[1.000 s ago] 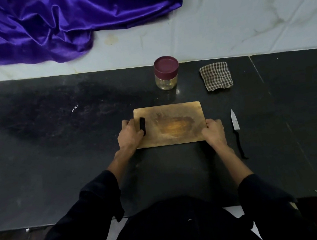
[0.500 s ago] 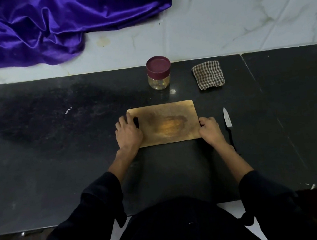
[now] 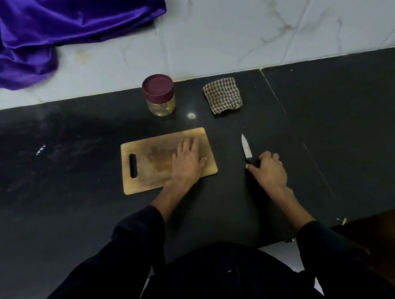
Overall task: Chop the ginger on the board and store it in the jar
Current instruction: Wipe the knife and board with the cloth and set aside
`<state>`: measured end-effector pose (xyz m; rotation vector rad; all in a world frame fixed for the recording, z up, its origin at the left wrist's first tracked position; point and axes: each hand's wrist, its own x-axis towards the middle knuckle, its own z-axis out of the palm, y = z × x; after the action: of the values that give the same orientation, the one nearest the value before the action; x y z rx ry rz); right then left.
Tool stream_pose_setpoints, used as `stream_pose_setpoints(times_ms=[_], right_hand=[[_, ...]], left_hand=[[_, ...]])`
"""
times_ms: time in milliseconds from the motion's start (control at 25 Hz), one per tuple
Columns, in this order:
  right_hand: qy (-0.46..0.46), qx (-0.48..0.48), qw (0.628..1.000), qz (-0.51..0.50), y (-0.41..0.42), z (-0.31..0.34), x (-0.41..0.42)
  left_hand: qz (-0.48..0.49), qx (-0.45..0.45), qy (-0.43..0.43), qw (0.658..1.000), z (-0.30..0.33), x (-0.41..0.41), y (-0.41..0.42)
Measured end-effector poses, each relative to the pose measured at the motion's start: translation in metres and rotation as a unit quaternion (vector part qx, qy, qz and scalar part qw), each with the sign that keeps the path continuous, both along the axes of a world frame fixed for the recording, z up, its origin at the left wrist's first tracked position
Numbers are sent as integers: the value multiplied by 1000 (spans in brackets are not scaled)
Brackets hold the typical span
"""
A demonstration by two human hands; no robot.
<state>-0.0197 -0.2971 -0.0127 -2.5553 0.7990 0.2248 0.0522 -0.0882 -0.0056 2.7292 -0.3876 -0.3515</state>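
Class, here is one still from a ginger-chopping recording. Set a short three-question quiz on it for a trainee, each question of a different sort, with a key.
1. True or false: the jar has its lid on.
2. Which hand is on the knife? A) left B) right C) neither
3. Fill in: the left hand lies flat on the ____.

Key
1. True: the maroon lid sits on the jar.
2. B: the right hand grips the knife's handle, and the blade points away from the person.
3. Cutting board. No ginger can be made out on it.
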Motion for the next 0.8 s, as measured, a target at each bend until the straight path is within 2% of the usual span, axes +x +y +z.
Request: stream_pose_setpoints(times_ms=[240, 560, 800], right_hand=[[-14, 17, 1000, -10, -3, -7, 3], [-22, 33, 998, 50, 26, 9, 60], [-5, 35, 999, 30, 32, 0, 80]], left_hand=[[5, -8, 15, 1000, 2, -4, -1], [24, -7, 4, 1000, 7, 6, 22], [32, -6, 13, 999, 8, 12, 30]])
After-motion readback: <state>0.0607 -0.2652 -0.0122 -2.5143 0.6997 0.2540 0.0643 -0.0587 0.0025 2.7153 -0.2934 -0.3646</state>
